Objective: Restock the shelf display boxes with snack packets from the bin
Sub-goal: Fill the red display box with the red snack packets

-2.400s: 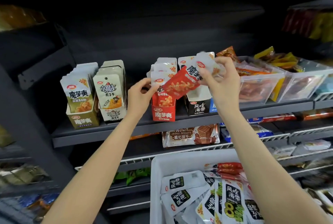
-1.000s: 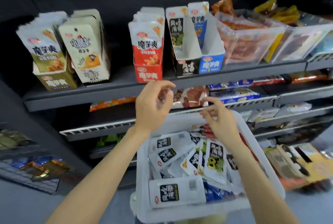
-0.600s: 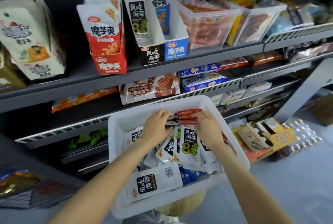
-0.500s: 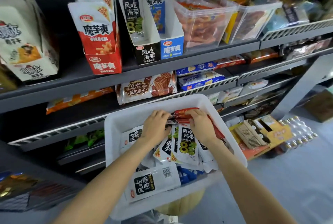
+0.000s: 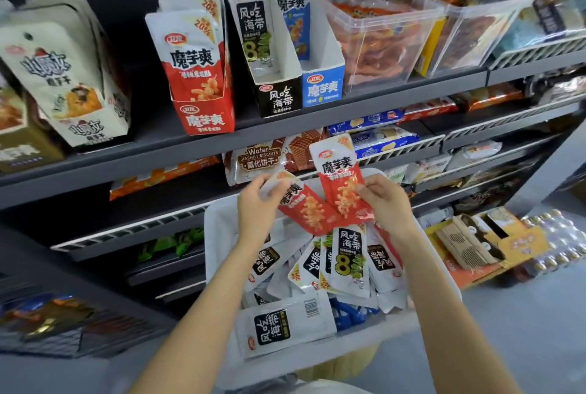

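Pinching two red snack packets [image 5: 320,200] above the far edge of the bin [image 5: 218,235], left hand [image 5: 257,206] and right hand [image 5: 385,200] clamp them; light, limp, probably slick, best gripped at sealed edges.

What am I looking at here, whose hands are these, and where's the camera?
There is no machine here. A person wears a camera on the head, looking forward and down, so you see their own two bare arms. The left hand pinches one red snack packet; the right hand pinches another red packet. Both are held over a white bin full of black-and-white seaweed packets. Above, a dark shelf carries cardboard display boxes: a well-filled red box, and a black box and a blue box that each show one packet.
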